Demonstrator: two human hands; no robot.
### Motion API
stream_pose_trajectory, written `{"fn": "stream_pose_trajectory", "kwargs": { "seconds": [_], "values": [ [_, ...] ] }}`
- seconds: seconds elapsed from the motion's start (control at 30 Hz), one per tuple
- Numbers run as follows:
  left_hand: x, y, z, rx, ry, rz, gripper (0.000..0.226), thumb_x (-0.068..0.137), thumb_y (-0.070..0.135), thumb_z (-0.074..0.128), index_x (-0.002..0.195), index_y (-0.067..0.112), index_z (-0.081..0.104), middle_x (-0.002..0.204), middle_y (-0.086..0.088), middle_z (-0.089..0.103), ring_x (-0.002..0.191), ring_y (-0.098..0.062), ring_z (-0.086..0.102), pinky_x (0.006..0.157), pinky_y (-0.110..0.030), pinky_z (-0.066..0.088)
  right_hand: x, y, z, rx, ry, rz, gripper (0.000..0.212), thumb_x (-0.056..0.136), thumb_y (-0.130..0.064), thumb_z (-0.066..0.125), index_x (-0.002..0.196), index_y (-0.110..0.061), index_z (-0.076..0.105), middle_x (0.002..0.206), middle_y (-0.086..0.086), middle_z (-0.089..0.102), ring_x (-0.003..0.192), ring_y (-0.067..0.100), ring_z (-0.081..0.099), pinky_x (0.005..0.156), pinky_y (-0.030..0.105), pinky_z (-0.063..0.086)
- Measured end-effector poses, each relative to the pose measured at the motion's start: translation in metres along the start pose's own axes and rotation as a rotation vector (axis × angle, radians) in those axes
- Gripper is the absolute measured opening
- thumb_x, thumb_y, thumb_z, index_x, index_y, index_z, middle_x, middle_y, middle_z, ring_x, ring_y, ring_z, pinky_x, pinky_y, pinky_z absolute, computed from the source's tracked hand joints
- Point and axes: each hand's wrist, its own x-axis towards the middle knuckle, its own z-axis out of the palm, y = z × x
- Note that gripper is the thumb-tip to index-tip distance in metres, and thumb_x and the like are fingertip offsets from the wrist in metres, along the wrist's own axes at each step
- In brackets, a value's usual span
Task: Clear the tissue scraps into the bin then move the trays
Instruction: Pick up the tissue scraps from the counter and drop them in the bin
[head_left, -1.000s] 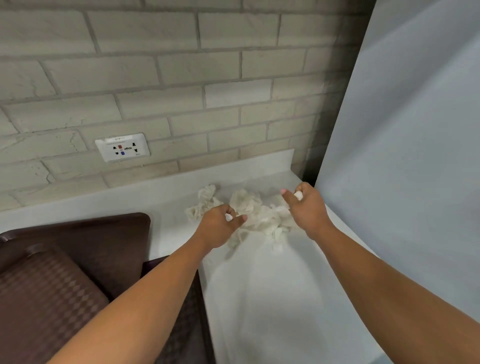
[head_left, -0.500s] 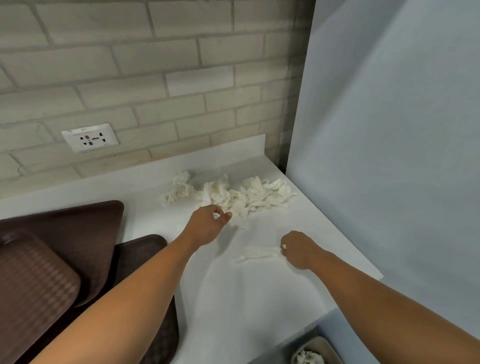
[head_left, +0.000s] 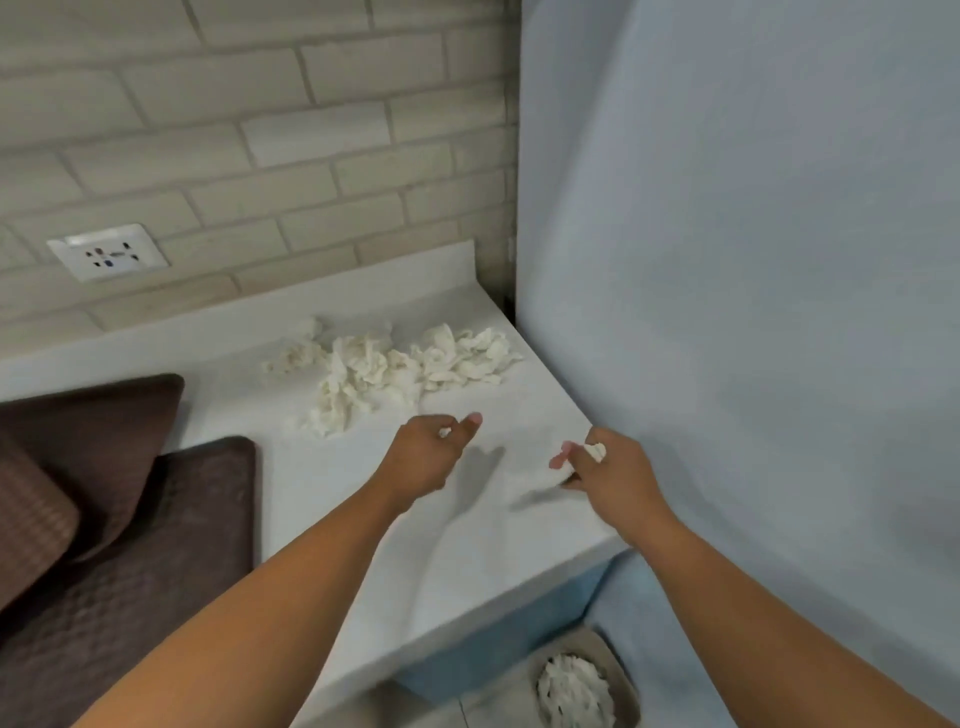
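Observation:
A heap of white tissue scraps (head_left: 400, 366) lies at the back of the white counter (head_left: 467, 545), near the corner. My left hand (head_left: 428, 449) hovers just in front of the heap, its fingers closed on a small tissue scrap. My right hand (head_left: 605, 470) is near the counter's right edge, pinching a white tissue scrap (head_left: 595, 451). Below the counter's front right corner stands a beige bin (head_left: 621, 670) with tissue in it. Dark brown trays (head_left: 156, 530) overlap on the left of the counter.
A grey-blue panel (head_left: 753, 312) rises along the counter's right side. A brick wall (head_left: 260, 156) with a white socket plate (head_left: 106, 251) runs behind. The floor shows beside the bin.
Both hands drew back from the heap toward me, each with a scrap. My right hand then lifted its scrap off the counter and moved right. The view shifted, showing the bin.

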Motion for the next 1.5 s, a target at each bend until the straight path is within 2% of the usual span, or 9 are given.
{"fn": "stream_pose_trajectory", "kwargs": {
  "seconds": [0.1,0.23,0.37,0.53,0.67,0.8,1.0,1.23,1.5],
  "values": [
    [-0.025,0.017,0.052,-0.09,-0.048,-0.013,0.067,0.085,0.065,0.06,0.07,0.003,0.042,0.059,-0.004,0.045,0.052,-0.02,0.036,0.05,-0.03,0.032,-0.023,0.017,-0.04,-0.102,0.063,-0.017,0.033,0.095,-0.038,0.059,0.07,-0.026,0.042,0.061,-0.003,0.059,0.057,0.013,0.065,0.059,0.034,0.052],
    [-0.055,0.018,0.121,0.025,-0.212,-0.018,0.076,0.085,0.075,0.048,0.071,0.001,0.034,0.061,-0.007,0.034,0.052,-0.019,0.03,0.055,-0.03,0.03,-0.046,0.048,-0.068,-0.079,-0.023,0.086,0.032,0.091,-0.038,0.064,0.085,-0.017,0.041,0.081,0.007,0.053,0.065,0.019,0.058,0.048,0.032,0.05],
    [-0.073,-0.008,0.177,-0.03,-0.426,-0.189,0.045,0.094,0.053,0.04,0.066,0.018,0.032,0.056,0.003,0.03,0.049,-0.014,0.022,0.046,-0.023,0.019,-0.073,0.103,-0.078,-0.176,-0.085,0.164,0.032,0.083,-0.002,0.064,0.096,-0.011,0.035,0.077,0.003,0.047,0.061,0.007,0.051,0.057,0.022,0.044],
    [-0.083,-0.072,0.228,0.095,-0.565,-0.292,0.026,0.088,0.037,0.034,0.071,0.018,0.043,0.065,-0.002,0.04,0.056,-0.016,0.034,0.054,-0.031,0.026,-0.11,0.197,-0.065,-0.126,-0.051,0.345,0.023,0.094,-0.007,0.051,0.11,-0.019,0.041,0.1,0.01,0.055,0.083,0.024,0.058,0.061,0.034,0.052],
    [-0.09,-0.138,0.27,0.27,-0.648,-0.231,0.028,0.104,0.02,0.031,0.102,0.02,0.059,0.106,-0.002,0.061,0.101,-0.018,0.053,0.077,-0.021,0.039,-0.138,0.276,-0.047,0.001,-0.018,0.554,0.021,0.091,-0.011,0.049,0.106,-0.025,0.056,0.11,0.014,0.063,0.091,0.032,0.066,0.064,0.047,0.06],
    [-0.088,-0.219,0.306,0.489,-0.698,-0.208,0.037,0.1,0.011,0.038,0.137,0.013,0.042,0.139,-0.009,0.049,0.122,-0.025,0.048,0.098,-0.025,0.035,-0.158,0.353,-0.019,0.071,0.011,0.736,0.023,0.099,-0.011,0.046,0.114,-0.026,0.053,0.105,0.017,0.06,0.072,0.028,0.062,0.052,0.032,0.053],
    [-0.069,-0.329,0.355,0.574,-0.633,-0.148,0.042,0.093,0.014,0.057,0.133,0.02,0.05,0.128,-0.01,0.06,0.111,-0.03,0.058,0.085,-0.026,0.044,-0.149,0.454,0.022,0.032,0.117,0.81,0.002,0.099,-0.031,0.045,0.099,-0.031,0.047,0.074,-0.007,0.044,0.062,0.011,0.041,0.056,0.021,0.037],
    [-0.038,-0.436,0.412,0.509,-0.568,-0.129,0.022,0.089,0.014,0.067,0.109,0.02,0.059,0.108,-0.004,0.062,0.088,-0.02,0.059,0.058,-0.021,0.045,-0.131,0.54,0.055,0.083,0.21,0.879,0.023,0.089,-0.031,0.038,0.096,-0.013,0.051,0.08,0.006,0.047,0.063,0.016,0.038,0.056,0.026,0.03],
    [-0.017,-0.512,0.483,0.504,-0.648,-0.08,0.037,0.091,0.006,0.058,0.12,0.026,0.065,0.119,-0.002,0.066,0.11,-0.021,0.061,0.088,-0.02,0.043,-0.134,0.63,0.075,-0.021,0.246,0.81,0.022,0.099,-0.019,0.04,0.117,-0.017,0.053,0.105,0.005,0.058,0.082,0.018,0.053,0.059,0.025,0.04]
  ]
}}
